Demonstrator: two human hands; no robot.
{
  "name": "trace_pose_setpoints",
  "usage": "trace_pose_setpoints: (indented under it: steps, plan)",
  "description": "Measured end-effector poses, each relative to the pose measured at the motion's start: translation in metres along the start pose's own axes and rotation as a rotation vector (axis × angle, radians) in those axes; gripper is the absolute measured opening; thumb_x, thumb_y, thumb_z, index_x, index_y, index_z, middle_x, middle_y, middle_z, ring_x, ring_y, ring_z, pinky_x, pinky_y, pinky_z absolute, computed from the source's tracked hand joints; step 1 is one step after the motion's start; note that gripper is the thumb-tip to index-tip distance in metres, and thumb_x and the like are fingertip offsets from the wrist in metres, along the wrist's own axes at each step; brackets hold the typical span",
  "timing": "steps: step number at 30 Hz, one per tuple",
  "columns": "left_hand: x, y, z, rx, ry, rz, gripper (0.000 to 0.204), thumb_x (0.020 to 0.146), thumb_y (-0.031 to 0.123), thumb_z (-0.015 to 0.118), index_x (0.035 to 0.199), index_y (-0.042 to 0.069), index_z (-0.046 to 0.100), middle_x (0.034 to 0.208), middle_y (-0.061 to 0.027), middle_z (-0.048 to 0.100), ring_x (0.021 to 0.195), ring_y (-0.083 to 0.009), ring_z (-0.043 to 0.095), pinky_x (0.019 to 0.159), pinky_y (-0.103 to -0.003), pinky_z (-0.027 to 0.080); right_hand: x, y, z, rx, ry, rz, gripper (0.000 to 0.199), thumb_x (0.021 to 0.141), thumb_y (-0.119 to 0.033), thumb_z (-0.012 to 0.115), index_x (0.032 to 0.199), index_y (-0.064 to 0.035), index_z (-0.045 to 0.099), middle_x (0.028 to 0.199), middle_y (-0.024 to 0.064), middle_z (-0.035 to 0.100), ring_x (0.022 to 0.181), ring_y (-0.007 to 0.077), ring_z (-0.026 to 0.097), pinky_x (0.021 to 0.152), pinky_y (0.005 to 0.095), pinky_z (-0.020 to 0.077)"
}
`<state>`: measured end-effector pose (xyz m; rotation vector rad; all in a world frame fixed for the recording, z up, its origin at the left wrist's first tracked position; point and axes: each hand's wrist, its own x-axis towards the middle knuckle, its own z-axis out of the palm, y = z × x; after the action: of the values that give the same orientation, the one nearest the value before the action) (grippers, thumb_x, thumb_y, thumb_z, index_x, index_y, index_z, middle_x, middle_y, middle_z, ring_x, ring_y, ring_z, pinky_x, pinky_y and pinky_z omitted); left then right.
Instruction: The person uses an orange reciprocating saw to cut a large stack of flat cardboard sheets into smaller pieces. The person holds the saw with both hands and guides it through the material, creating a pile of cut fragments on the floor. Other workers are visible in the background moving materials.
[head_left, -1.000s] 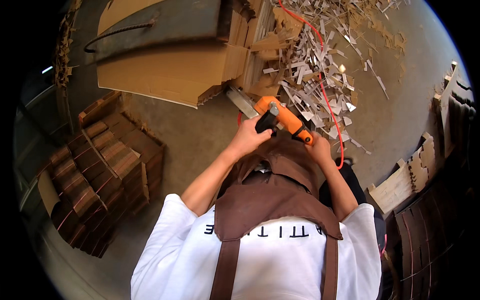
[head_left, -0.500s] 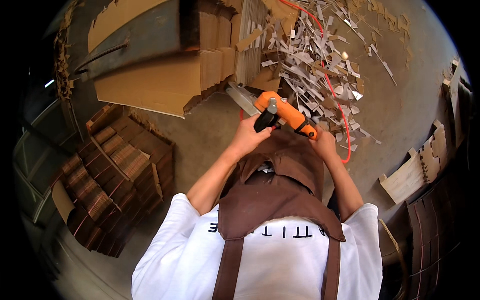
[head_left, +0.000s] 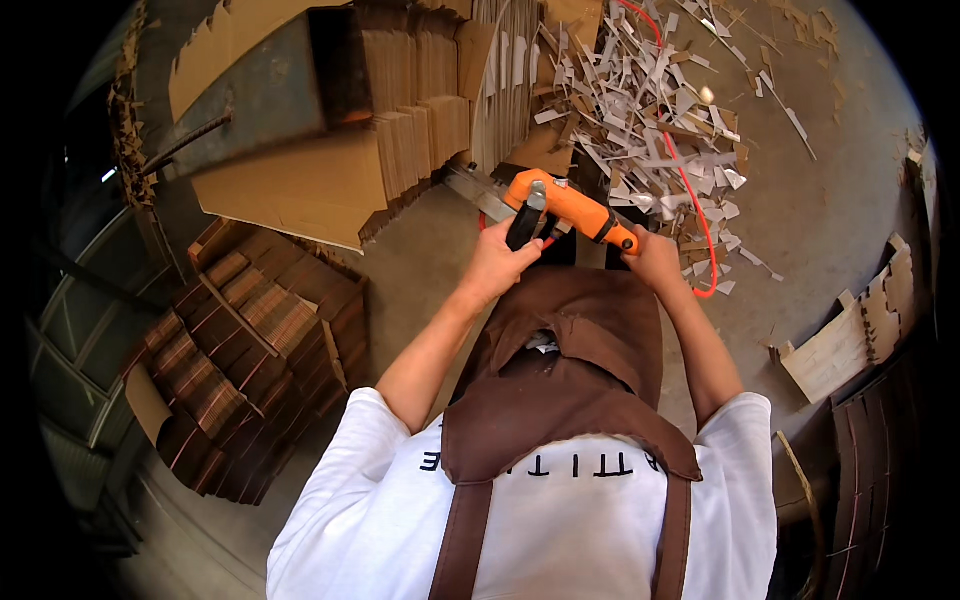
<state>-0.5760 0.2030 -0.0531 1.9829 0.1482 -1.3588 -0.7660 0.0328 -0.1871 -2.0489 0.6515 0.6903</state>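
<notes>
An orange air tool (head_left: 570, 208) with a flat metal head is held out in front of my apron. My left hand (head_left: 497, 262) is closed around its black side handle (head_left: 526, 222). My right hand (head_left: 657, 261) grips the rear end of the orange body, at the right. The tool's metal head (head_left: 478, 190) points up and left, close to the lower corner of a tall stack of cut cardboard sheets (head_left: 420, 140). I cannot tell whether the head touches the stack.
A rusty metal block (head_left: 270, 90) with a rod handle lies on cardboard at upper left. Grey and brown offcuts (head_left: 640, 120) heap up beyond the tool, and a red hose (head_left: 690, 185) runs across them. Bundled cardboard (head_left: 250, 350) stands at left; more cardboard pieces (head_left: 850, 330) lie at right.
The surroundings have shifted slightly in the picture, with the bundles at left and the offcuts now farther right. Both hands keep their hold on the air tool, which has hardly moved.
</notes>
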Motion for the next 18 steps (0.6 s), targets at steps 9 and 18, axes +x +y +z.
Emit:
trace_pose_setpoints:
  steps: [9,18]
  plan:
    - [-0.006,0.001,0.006,-0.028,-0.01,0.021,0.022,0.082,0.014,0.064,0.1,0.002,0.061,0.063,0.0051,0.049,0.051,-0.0026,0.043,0.045,-0.022,0.037,-0.005,0.008,0.007,-0.007,0.021,-0.007,0.031,0.071,-0.025,0.072,0.09,-0.0087,0.054,0.075,0.0159,0.064,0.075,0.0379,0.062,0.066,0.0481,0.0486]
    - [-0.007,0.005,-0.001,0.004,0.025,0.014,0.015,0.081,0.014,0.066,0.083,0.003,0.055,0.062,0.0047,0.046,0.048,-0.0031,0.041,0.041,-0.022,0.033,-0.008,-0.008,0.004,-0.01,0.005,0.065,0.023,0.074,-0.02,0.068,0.087,-0.0083,0.054,0.076,0.0159,0.065,0.075,0.0381,0.063,0.066,0.0478,0.049]
